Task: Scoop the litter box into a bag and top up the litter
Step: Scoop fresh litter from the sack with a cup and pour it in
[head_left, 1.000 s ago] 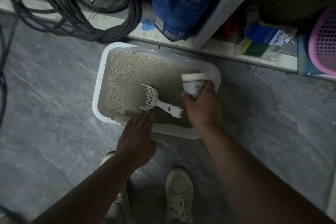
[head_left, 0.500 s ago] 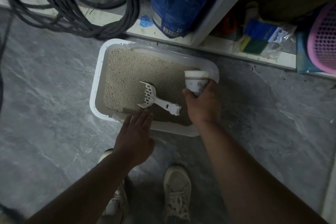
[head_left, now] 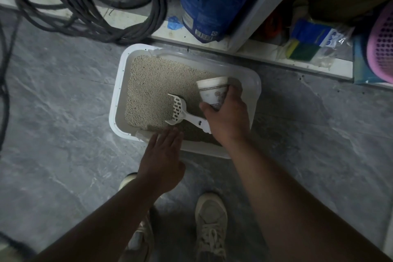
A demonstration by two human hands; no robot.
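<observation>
A white litter box (head_left: 116, 100) sits on the grey floor, filled with beige litter (head_left: 153, 91). A white slotted scoop (head_left: 180, 110) lies in the litter, its handle pointing toward my right hand. My right hand (head_left: 227, 119) grips a patterned paper cup (head_left: 213, 92), tilted over the right part of the box. My left hand (head_left: 163, 159) hovers flat with fingers extended over the box's near rim, holding nothing. A blue litter bag (head_left: 210, 0) stands behind the box on a ledge.
Coiled black cables (head_left: 85, 6) lie at the back left. A white shelf post (head_left: 255, 6) rises behind the box, with sponges (head_left: 302, 49) and a pink basket (head_left: 382, 44) to its right. My two shoes (head_left: 210, 223) stand on the floor just before the box.
My right hand has tilted the cup a little further over the litter. My left hand stays at the near rim. The scoop has not moved.
</observation>
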